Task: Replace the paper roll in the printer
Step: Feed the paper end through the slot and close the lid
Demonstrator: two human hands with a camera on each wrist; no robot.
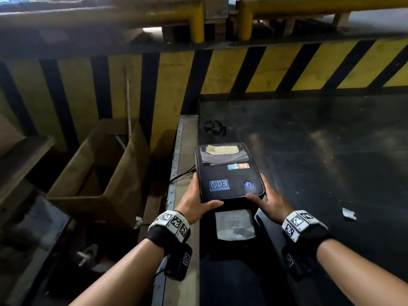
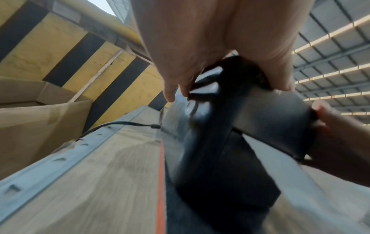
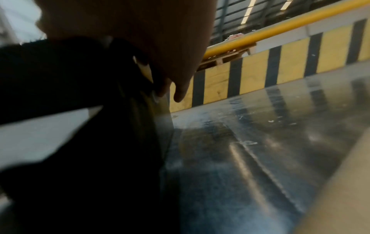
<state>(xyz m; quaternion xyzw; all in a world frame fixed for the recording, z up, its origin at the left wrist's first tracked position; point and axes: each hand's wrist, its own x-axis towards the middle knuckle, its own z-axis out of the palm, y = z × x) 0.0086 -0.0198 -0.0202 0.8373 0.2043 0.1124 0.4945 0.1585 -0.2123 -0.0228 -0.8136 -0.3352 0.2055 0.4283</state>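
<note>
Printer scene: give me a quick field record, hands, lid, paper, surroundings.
printer: black printer on a dark glossy table, blue button lit
lid: gripped at both near corners; looks slightly raised in the left wrist view, not certain
left hand: left hand holds the lid's near-left corner, thumb on top
right hand: right hand holds the near-right corner, thumb on top
paper: white paper sticks out of the front slot
cable: black cable runs off the printer's left side
beside: open cardboard box to the left
scrap: paper scrap on the table, right
</note>
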